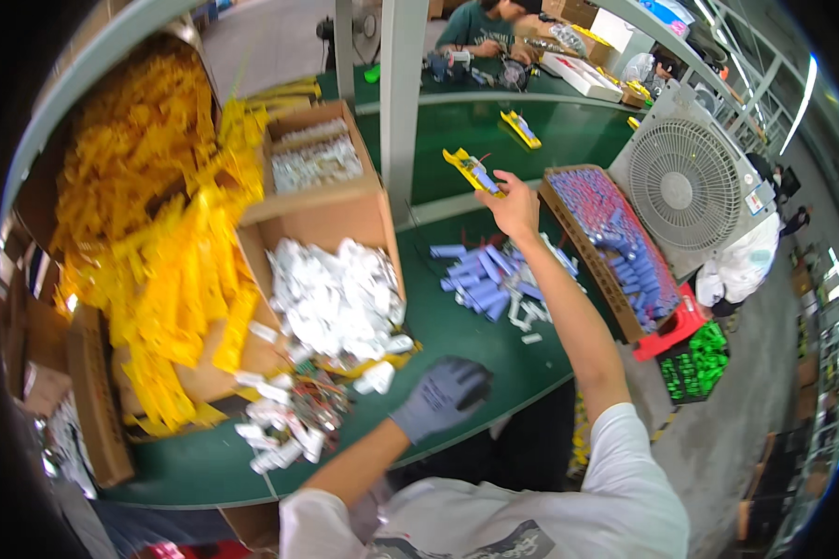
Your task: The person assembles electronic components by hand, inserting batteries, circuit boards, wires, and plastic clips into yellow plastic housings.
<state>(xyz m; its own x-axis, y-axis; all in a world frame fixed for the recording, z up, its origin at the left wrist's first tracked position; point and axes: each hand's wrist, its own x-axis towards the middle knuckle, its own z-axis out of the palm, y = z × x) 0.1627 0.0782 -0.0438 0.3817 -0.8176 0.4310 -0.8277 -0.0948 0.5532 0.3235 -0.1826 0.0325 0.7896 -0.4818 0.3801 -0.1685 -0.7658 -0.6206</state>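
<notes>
My bare right hand (514,212) reaches over the green work surface. Its fingers pinch the near end of a yellow casing (459,163), which has blue cylindrical battery cells and a red wire in it. My left hand (441,398), in a grey glove with darker fingertips, rests near the table's front edge with its fingers curled together; nothing shows in it. A heap of loose blue battery cells (480,283) lies between my hands, with small white pieces (529,312) beside it. Left of the glove are white plastic parts (277,445) and a tangle of wired circuit boards (320,402).
Cartons of white parts (334,289) and a pile of yellow casings (191,289) fill the left. On the right are a box of battery cells (625,247) and a fan (685,172). Past a metal post (401,102), another yellow casing (521,129) lies near a seated person (480,33).
</notes>
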